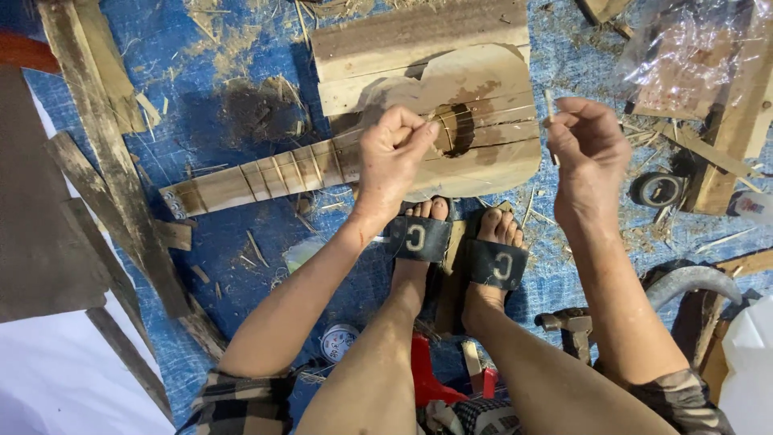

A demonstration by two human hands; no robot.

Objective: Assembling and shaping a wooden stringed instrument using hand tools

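A rough wooden guitar lies on a blue tarp, its fretted neck pointing left and its round sound hole near the middle. My left hand hovers over the joint of neck and body, fingertips pinched on a thin string that runs over the body. My right hand is raised at the body's right edge, fingers pinching a small pale stick. My sandalled feet rest just below the guitar.
Weathered planks lie at the left, more wood scraps and a tape roll at the right. A hammer, a small round tin and a red tool sit near my legs. Shavings litter the tarp.
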